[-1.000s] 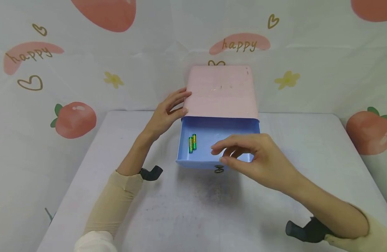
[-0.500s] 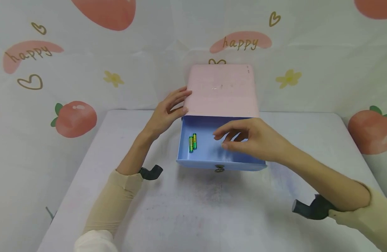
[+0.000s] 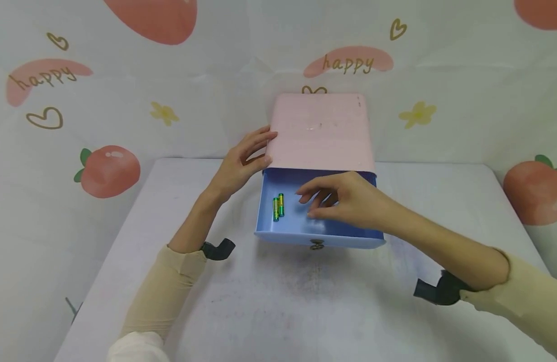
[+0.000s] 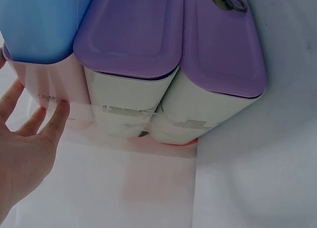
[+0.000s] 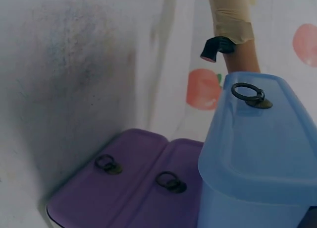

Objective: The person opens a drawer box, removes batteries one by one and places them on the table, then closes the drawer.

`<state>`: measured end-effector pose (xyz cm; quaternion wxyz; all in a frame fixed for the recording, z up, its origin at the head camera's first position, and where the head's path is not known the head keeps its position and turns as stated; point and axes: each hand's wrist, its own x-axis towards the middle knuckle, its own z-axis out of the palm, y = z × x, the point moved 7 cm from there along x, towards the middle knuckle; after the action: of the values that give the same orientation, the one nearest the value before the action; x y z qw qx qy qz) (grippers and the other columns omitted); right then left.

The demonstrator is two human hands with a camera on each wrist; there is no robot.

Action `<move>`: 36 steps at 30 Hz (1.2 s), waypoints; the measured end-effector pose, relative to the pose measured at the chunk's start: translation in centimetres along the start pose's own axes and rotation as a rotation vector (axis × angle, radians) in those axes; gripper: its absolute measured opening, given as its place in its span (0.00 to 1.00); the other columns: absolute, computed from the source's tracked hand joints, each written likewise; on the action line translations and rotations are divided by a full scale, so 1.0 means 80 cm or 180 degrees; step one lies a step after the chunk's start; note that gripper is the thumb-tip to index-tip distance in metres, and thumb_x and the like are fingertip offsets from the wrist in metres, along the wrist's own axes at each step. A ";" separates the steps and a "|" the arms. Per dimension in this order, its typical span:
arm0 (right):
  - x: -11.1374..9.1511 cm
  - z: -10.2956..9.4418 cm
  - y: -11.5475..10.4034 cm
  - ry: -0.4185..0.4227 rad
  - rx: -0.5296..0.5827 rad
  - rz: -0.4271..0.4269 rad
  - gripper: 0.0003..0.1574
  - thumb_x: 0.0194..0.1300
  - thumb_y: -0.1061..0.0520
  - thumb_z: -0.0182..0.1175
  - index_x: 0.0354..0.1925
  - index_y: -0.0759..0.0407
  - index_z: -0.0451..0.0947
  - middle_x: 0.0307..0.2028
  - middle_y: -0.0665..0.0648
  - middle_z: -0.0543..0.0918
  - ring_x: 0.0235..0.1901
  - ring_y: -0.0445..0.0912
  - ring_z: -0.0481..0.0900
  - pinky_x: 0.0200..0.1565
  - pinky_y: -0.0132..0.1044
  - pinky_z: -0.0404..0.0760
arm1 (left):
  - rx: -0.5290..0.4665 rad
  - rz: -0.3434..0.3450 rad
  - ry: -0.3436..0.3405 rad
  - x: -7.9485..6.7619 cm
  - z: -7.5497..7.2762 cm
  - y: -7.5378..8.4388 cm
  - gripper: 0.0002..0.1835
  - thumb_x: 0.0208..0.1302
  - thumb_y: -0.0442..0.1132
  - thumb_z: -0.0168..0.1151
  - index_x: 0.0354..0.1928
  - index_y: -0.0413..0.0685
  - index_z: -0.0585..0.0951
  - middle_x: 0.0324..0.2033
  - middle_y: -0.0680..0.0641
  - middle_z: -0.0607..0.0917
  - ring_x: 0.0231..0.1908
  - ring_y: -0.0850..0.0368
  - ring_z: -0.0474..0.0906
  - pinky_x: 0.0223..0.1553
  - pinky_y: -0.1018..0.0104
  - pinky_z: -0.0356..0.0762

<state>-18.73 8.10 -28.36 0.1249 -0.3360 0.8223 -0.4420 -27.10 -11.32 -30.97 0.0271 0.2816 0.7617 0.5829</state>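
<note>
A pink drawer cabinet [image 3: 323, 133] stands at the back of the table with its top blue drawer [image 3: 283, 236] pulled out. Two slim green-and-yellow batteries [image 3: 275, 208] lie side by side in the drawer's left part. My left hand [image 3: 236, 165] rests against the cabinet's left side, fingertips on the pink wall, as the left wrist view also shows. Over the drawer hovers my right hand [image 3: 346, 201], its fingers loosely bent and the thumb apart, holding nothing. Its fingertips are just right of the batteries. A metal ring pull [image 5: 247, 93] hangs on the drawer front.
Below the blue drawer are two closed purple drawers [image 5: 119, 173] with ring pulls, in pale casings [image 4: 131, 96]. Behind the cabinet hangs a white cloth [image 3: 215, 60] printed with fruit and "happy". The white table [image 3: 260, 301] extends in front. Black straps [image 3: 217, 249] sit on both forearms.
My right hand has moved from over the drawer's front edge farther back and then left, toward the batteries. The left hand, cabinet and batteries stay in place.
</note>
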 end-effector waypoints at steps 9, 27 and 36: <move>0.017 0.015 0.000 -0.0054 -0.0320 -0.0047 0.26 0.56 0.61 0.74 0.54 0.62 0.81 0.42 0.52 0.87 0.35 0.38 0.83 0.44 0.33 0.84 | -0.0033 0.0039 -0.0019 -0.001 0.001 0.001 0.27 0.71 0.34 0.58 0.71 0.46 0.69 0.74 0.53 0.60 0.72 0.51 0.60 0.68 0.57 0.64; 0.038 0.032 0.008 -0.0101 -0.0557 0.0133 0.27 0.55 0.57 0.75 0.53 0.63 0.82 0.42 0.50 0.88 0.35 0.38 0.84 0.41 0.32 0.83 | -0.0062 0.0072 -0.0033 -0.002 0.001 0.004 0.28 0.71 0.33 0.58 0.71 0.46 0.69 0.74 0.51 0.60 0.72 0.50 0.60 0.69 0.55 0.63; 0.051 0.038 0.009 -0.0104 -0.0910 0.0286 0.29 0.54 0.53 0.77 0.53 0.62 0.82 0.33 0.48 0.85 0.32 0.39 0.81 0.38 0.33 0.82 | -0.0081 0.0074 -0.0029 -0.001 0.000 0.004 0.27 0.71 0.33 0.59 0.71 0.45 0.69 0.74 0.52 0.60 0.72 0.51 0.60 0.68 0.56 0.64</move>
<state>-20.54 3.71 -30.34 0.1088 -0.3203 0.8889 -0.3088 -26.88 -11.33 -30.68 0.0273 0.2927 0.7508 0.5915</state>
